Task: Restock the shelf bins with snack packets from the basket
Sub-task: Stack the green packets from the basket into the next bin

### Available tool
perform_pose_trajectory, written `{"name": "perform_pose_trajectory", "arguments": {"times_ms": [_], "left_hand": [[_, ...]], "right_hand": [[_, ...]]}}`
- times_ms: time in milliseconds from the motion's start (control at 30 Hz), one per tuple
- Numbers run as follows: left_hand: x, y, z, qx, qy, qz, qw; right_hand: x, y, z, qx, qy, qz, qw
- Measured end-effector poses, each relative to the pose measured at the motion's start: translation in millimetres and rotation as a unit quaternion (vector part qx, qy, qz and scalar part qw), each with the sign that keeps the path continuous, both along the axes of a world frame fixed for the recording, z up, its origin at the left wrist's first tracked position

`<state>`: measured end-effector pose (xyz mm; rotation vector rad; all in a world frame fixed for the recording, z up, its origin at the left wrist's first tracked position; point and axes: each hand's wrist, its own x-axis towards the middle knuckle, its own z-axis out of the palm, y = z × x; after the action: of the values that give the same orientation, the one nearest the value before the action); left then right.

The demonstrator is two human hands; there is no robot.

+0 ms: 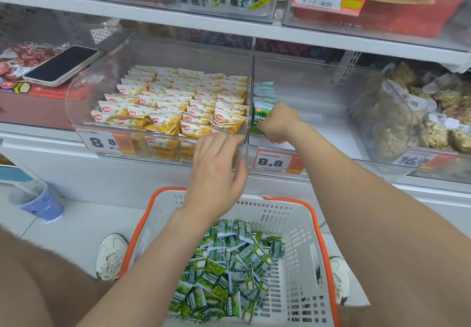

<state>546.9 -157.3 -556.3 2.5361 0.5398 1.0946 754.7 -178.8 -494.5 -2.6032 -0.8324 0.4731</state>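
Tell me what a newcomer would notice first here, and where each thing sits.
The white basket with its orange rim, at bottom centre, draws the eye first, heaped with green packets. Above it, the left clear bin is packed with yellow packets. In the nearly bare neighbouring bin, the right hand is curled beside a short green row.

The right hand [277, 123] is showing only its back, its curled fingers hiding whether it is gripping anything. It is also covering part of the shelved green packets [261, 100] in the right bin [318, 123]. The left forearm is crossing the basket [293, 214] and hiding some of the loose packets [229, 270]. The bottom edge is cutting off the basket's near side, and the top edge is cropping the upper bins [175, 8]. The price tag [274, 161] is carrying print too small to read.
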Motion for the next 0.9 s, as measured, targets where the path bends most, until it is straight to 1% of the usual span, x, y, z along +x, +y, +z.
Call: {"name": "perform_pose_trajectory", "arguments": {"times_ms": [67,133,200,267,333,400,467,533,600,667,733,833,900], "left_hand": [[-3.6,-1.7,0.5,-0.007,0.019,-0.016,1.0],[-7.3,-2.4,0.7,-0.014,0.032,-0.03,0.999],[-9.9,-1.7,1.8,-0.024,0.033,-0.047,0.998],[-13.4,-3.8,2.1,-0.029,0.017,-0.046,0.998],[-19.5,-11.7,-3.1,-0.005,-0.015,0.008,1.0],[-29.5,-18.5,-20.7,0.023,-0.03,0.078,0.996],[-41.1,-18.7,-51.0,-0.007,0.016,0.098,0.995],[-53.7,-14.1,-85.1,-0.068,0.118,0.099,0.986],[-68.1,-10.2,-115.6,-0.108,0.219,0.107,0.964],[-81.7,-7.2,-141.4,-0.142,0.281,0.122,0.941],[-93.2,-4.8,-164.1,-0.18,0.34,0.146,0.912],[-106.7,-2.4,-194.4,-0.25,0.443,0.175,0.843],[-113.8,-1.5,-215.3,-0.292,0.49,0.173,0.803]], "right_hand": [[-1.7,-8.9,3.6,0.014,-0.008,0.011,1.0],[-7.6,-20.7,6.2,0.062,-0.047,0.011,0.997],[-23.9,-37.5,10.2,0.146,-0.108,-0.002,0.983],[-46.8,-57.4,13.0,0.239,-0.165,-0.011,0.957],[-73.4,-77.5,11.7,0.296,-0.203,0.005,0.933],[-101.6,-95.7,3.7,0.307,-0.209,0.049,0.927],[-126.3,-110.3,-12.3,0.253,-0.204,0.11,0.939],[-143.5,-120.0,-36.0,0.146,-0.181,0.172,0.957],[-155.0,-124.8,-62.0,0.041,-0.155,0.222,0.962],[-162.2,-126.1,-84.9,-0.03,-0.124,0.261,0.957],[-164.9,-123.7,-103.7,-0.076,-0.11,0.291,0.947],[-164.5,-117.5,-124.9,-0.122,-0.11,0.312,0.936],[-164.9,-113.9,-137.2,-0.144,-0.112,0.323,0.929]]}}
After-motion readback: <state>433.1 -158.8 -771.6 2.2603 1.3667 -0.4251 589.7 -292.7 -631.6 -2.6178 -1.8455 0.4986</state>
